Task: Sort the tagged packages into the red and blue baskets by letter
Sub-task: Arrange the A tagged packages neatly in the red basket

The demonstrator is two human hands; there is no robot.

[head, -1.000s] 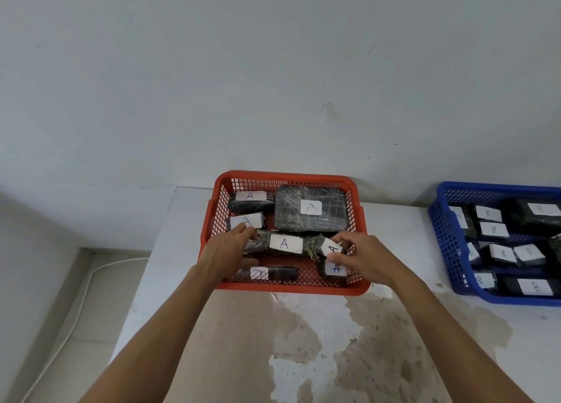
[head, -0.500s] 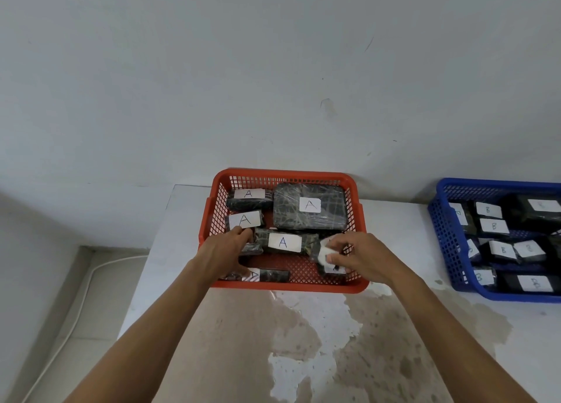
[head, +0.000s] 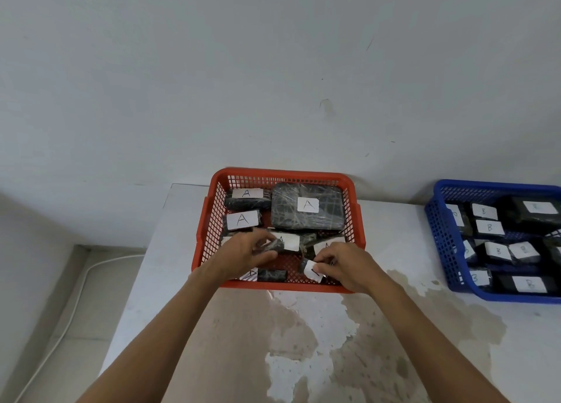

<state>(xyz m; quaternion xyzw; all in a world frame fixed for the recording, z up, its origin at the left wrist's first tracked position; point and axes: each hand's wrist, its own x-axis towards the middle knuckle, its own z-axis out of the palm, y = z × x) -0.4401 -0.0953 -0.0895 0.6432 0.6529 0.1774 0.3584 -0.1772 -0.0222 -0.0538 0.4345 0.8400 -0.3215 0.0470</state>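
Even, diffuse light, moderately bright; no hard shadows or glare. Wide-angle bending at the edges. Slight motion blur on the hands [head: 303,260].

Table [head: 182,250]: white top, standing against the wall, its left edge showing beside the floor.
Stain [head: 243,342]: brown patch spreading across the near tabletop, with bare white flecks breaking through it.
Wall [head: 273,68]: pale grey, filling the upper view, showing small scuffs and marks.
Floor [head: 45,296]: light tiles lying left of the table.
Cable [head: 76,296]: white, running along the floor from the wall toward the near left.
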